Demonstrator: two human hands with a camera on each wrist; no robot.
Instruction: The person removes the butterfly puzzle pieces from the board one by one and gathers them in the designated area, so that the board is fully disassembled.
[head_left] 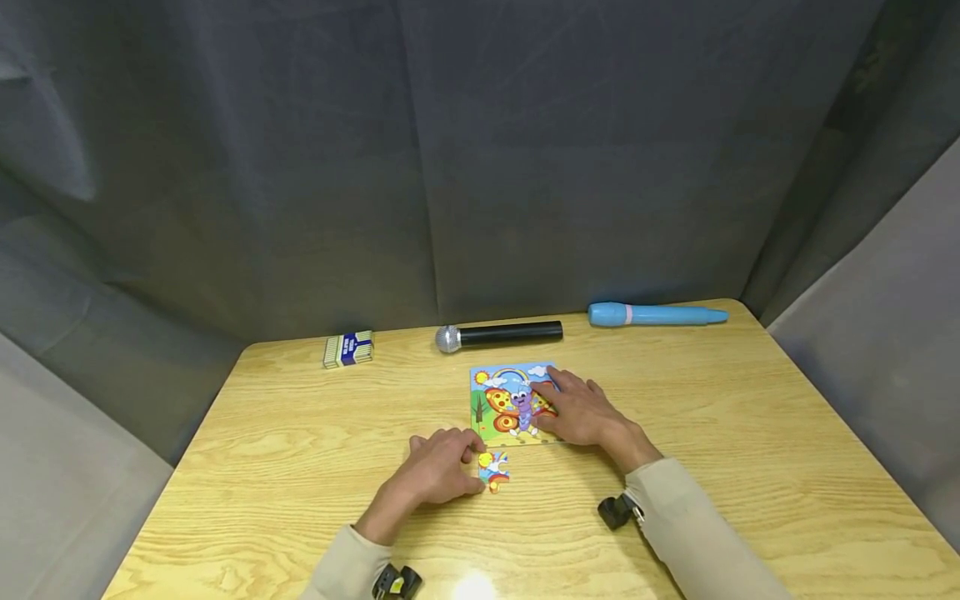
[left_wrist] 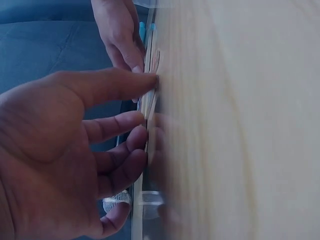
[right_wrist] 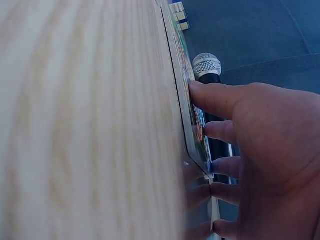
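A butterfly picture puzzle (head_left: 495, 425), with a rainbow, a sun and a tree, lies flat on the table. My right hand (head_left: 581, 411) rests on its right side, fingers spread and fingertips on the picture; in the right wrist view, the thumb (right_wrist: 215, 95) touches the surface near the board's edge. Just below the puzzle, my left hand (head_left: 437, 467) holds a small joined group of puzzle pieces (head_left: 492, 468) by its left side, between thumb and index finger. This group shows a sun and part of a wing. From the left wrist, the pieces appear edge-on at the thumb tip (left_wrist: 150, 81).
Behind the puzzle lies a black microphone (head_left: 510, 333) with a silver head. A blue, pen-shaped object (head_left: 667, 315) lies at the back right, and a small striped box (head_left: 348, 349) at the back left. Dark cloth (head_left: 315, 167) hangs behind the wooden table (head_left: 300, 433).
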